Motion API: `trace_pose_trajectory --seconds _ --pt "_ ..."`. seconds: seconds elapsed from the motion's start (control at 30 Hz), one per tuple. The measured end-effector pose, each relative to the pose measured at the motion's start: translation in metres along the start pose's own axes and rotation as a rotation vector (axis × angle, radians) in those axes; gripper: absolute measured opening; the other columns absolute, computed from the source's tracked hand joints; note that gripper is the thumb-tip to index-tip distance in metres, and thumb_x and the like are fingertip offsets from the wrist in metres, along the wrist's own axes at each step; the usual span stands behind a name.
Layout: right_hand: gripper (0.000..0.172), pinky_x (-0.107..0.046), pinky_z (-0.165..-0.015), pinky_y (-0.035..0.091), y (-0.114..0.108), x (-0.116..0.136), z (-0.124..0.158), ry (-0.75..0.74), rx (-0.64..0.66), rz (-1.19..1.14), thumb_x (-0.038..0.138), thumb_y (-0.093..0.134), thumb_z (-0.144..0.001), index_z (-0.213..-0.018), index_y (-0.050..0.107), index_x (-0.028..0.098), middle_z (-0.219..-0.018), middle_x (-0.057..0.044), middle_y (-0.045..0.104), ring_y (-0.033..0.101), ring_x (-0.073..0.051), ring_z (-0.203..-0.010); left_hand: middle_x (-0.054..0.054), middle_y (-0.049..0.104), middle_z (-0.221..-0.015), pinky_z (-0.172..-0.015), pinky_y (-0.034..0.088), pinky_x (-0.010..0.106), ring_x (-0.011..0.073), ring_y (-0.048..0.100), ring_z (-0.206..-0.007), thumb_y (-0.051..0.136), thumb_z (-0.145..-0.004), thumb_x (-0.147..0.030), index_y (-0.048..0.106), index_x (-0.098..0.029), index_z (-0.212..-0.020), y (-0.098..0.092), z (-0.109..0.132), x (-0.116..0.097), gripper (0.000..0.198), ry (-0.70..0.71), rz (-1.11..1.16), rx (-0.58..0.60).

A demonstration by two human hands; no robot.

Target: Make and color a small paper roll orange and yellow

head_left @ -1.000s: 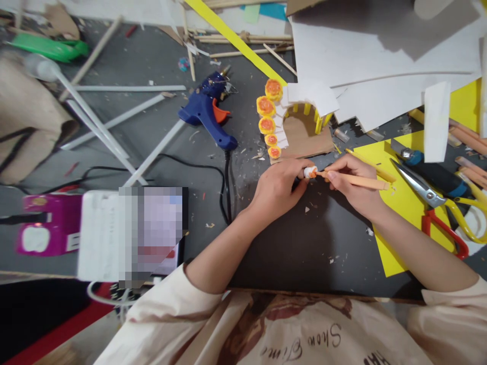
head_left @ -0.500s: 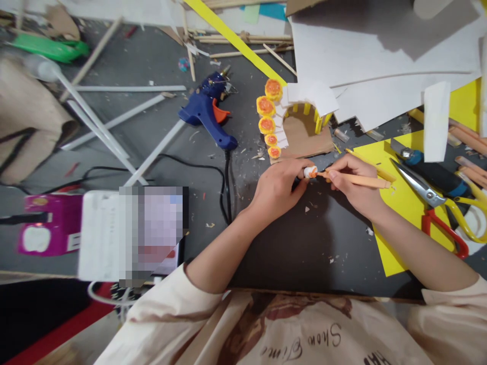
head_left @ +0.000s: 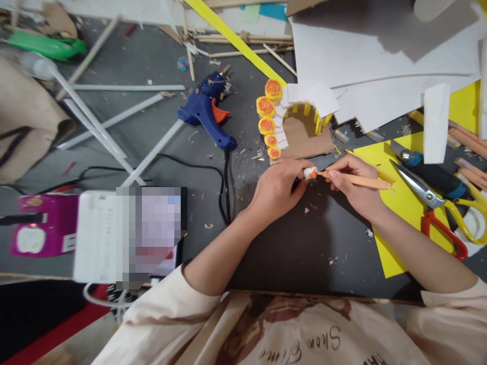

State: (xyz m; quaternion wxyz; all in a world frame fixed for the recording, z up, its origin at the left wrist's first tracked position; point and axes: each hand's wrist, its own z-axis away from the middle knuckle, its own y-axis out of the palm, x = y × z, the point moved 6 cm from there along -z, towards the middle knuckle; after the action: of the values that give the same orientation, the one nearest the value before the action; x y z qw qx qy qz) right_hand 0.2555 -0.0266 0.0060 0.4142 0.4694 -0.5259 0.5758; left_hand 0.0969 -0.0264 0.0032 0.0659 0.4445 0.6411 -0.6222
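Observation:
My left hand pinches a small white roll with an orange end on the dark table. My right hand grips a peach-coloured pencil whose tip touches the orange end of that roll. Just beyond my hands stands a cardboard arch model with yellow posts, white paper steps and a row of several orange-and-yellow rolled discs along its left side.
A blue glue gun with a black cord lies left of the model. White sticks cross the table at left. White sheets lie at back right. Yellow paper, pliers and scissors sit at right.

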Motion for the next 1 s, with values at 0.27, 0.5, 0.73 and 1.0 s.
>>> trace_pose_trajectory --seconds 0.27,0.5,0.73,1.0 --pt "0.031 -0.022 -0.046 0.04 -0.0009 -0.0013 0.0004 0.029 -0.007 -0.021 0.048 0.068 -0.081 -0.072 0.061 0.019 -0.057 0.003 0.059 0.053 -0.009 -0.049 0.003 0.067 -0.084 -0.075 0.047 0.026 0.0162 0.063 -0.08 0.052 -0.089 -0.015 0.06 -0.018 -0.106 0.0007 -0.0002 0.0002 0.019 -0.013 0.001 0.012" --pt "0.028 -0.021 -0.046 0.041 -0.0013 -0.002 0.0004 0.028 -0.018 -0.042 0.044 0.069 -0.081 -0.072 0.061 0.019 -0.058 0.003 0.06 0.054 -0.009 -0.049 0.003 0.068 -0.087 -0.077 0.047 0.026 0.0162 0.063 -0.083 0.053 -0.087 -0.013 0.061 -0.018 -0.107 0.0008 -0.0006 0.0002 0.021 -0.022 0.01 0.024" --pt "0.034 -0.022 -0.045 0.04 -0.0014 -0.0012 -0.0003 0.037 -0.035 -0.026 0.05 0.069 -0.08 -0.069 0.059 0.02 -0.057 0.003 0.059 0.052 -0.009 -0.048 0.002 0.068 -0.085 -0.074 0.047 0.025 0.0155 0.064 -0.081 0.053 -0.087 -0.012 0.06 -0.018 -0.105 -0.0002 -0.0009 -0.001 0.02 0.011 0.006 -0.004" --pt "0.043 -0.022 -0.045 0.046 0.0006 -0.0097 0.0037 0.063 -0.007 -0.223 0.061 0.054 -0.087 -0.103 0.067 0.023 -0.076 0.0 0.072 0.062 -0.009 -0.05 -0.001 0.065 -0.082 -0.065 0.043 0.023 0.0126 0.06 -0.071 0.058 -0.082 -0.015 0.053 -0.019 -0.1 -0.0016 0.0011 0.0008 0.02 -0.049 0.006 -0.005"
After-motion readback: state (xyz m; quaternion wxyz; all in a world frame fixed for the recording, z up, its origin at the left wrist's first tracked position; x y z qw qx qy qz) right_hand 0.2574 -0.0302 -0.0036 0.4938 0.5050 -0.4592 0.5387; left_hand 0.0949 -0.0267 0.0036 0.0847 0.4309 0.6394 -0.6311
